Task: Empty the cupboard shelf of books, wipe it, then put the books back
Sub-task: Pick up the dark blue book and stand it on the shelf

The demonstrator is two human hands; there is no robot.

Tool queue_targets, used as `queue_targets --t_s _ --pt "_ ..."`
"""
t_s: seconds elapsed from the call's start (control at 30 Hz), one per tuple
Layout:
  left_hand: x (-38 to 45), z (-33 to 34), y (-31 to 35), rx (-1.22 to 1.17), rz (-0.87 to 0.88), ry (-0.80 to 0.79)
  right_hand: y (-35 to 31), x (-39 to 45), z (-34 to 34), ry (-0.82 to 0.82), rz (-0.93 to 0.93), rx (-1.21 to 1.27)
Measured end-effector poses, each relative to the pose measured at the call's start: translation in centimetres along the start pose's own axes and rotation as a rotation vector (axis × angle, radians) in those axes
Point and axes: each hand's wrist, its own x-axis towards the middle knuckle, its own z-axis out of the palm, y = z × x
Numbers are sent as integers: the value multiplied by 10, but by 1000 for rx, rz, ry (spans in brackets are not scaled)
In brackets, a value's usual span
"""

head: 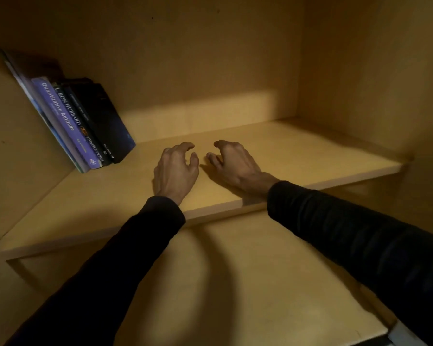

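Wooden cupboard, dimly lit, seen from above. At far left a few books lean against the side wall of the shelf, spines out. To their right, well apart from them, the left hand hovers or rests over bare wood, fingers loosely curled, holding nothing. Just beside it the right hand lies the same way, its grip also empty. Judging from this, the job is partway: either the last books await removal, or the first ones are already back (which one cannot be told). No cloth is visible, and whether the wood is wiped is too dark to see. Lower shelf edges are cut off.
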Motion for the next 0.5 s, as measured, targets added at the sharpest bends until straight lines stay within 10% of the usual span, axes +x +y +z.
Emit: queue_targets --t_s 0.5 --pt "-30 13 42 -98 231 -207 19 -94 -49 94 196 -209"
